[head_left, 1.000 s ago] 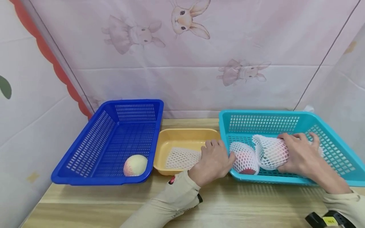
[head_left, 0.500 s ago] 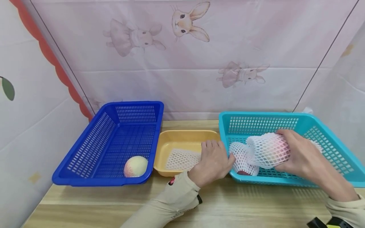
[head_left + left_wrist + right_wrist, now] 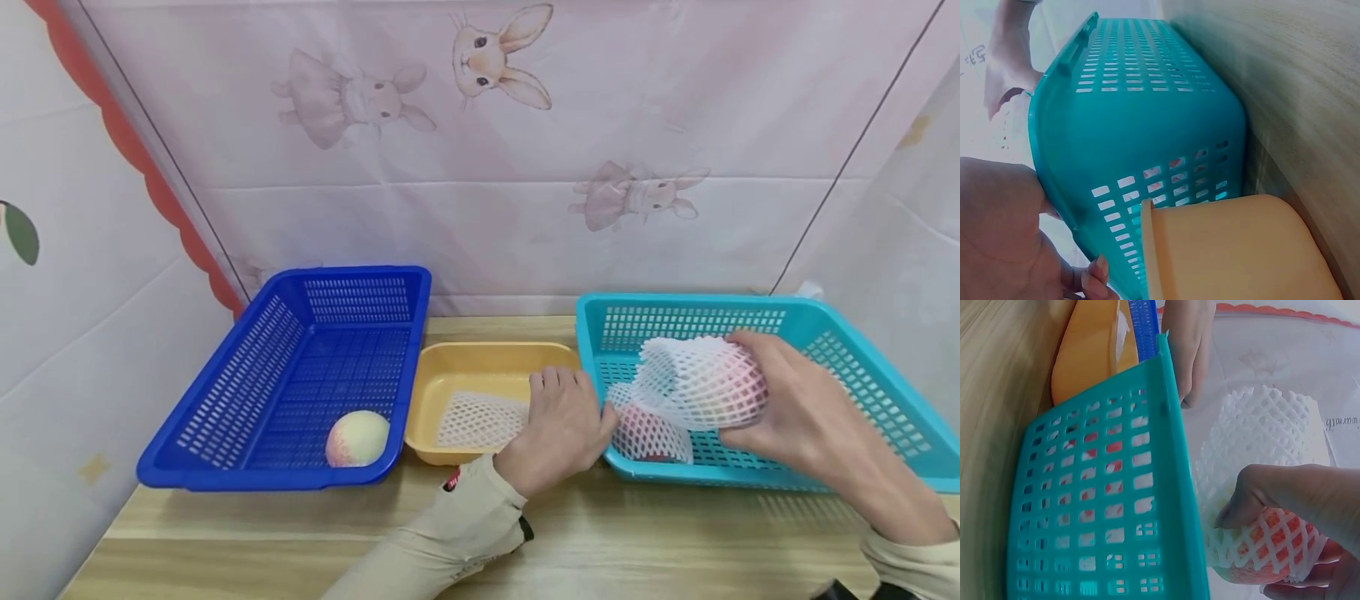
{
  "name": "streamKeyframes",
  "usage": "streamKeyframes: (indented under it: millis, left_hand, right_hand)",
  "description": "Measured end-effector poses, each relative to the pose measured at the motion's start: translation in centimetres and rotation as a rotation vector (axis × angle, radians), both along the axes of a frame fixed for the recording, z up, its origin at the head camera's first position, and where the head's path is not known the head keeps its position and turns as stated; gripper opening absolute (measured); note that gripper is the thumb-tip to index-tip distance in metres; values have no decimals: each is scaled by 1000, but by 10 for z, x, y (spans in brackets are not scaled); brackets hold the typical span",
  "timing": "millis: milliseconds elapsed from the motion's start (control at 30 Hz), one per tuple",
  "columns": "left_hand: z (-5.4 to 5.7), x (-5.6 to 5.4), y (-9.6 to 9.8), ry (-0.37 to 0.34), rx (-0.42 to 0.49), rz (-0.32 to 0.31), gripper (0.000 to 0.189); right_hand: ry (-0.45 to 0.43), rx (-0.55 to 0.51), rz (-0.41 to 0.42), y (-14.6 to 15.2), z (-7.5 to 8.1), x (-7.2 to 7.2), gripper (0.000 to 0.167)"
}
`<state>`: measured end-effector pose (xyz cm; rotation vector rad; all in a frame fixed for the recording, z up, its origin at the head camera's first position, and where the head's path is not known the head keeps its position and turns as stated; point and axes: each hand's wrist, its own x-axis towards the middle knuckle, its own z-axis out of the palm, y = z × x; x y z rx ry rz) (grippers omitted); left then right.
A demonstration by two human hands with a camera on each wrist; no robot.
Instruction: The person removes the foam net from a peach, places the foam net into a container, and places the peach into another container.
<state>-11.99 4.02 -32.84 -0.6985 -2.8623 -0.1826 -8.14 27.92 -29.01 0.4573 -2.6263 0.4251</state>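
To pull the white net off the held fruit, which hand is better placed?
Probably the left hand: the net opens towards it, and it holds only the turquoise basket. The right hand grips the fruit.

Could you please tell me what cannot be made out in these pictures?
Head view: right side of the netted fruit, hidden by the right hand.
Head view: lettering on the left sleeve, too small.
Left wrist view: most contents of the teal basket, behind its wall.
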Motion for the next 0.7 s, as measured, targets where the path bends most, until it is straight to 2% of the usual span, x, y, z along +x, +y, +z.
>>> streamKeyframes:
  millis: [233, 400, 567, 700]
  left_hand:
    - [6, 5, -8, 98, -9, -37, 34]
    - [18, 12, -15, 109, 17, -55, 30]
    - [30, 23, -27, 54, 112, -100, 24]
    - [38, 32, -41, -70, 310, -157, 14]
  right_hand:
    - [22, -12, 18, -11, 5, 6, 103]
    - [48, -9, 46, -19, 7, 10, 103]
    - [66, 5, 69, -30, 8, 14, 101]
    - [88, 9, 115, -39, 7, 17, 100]
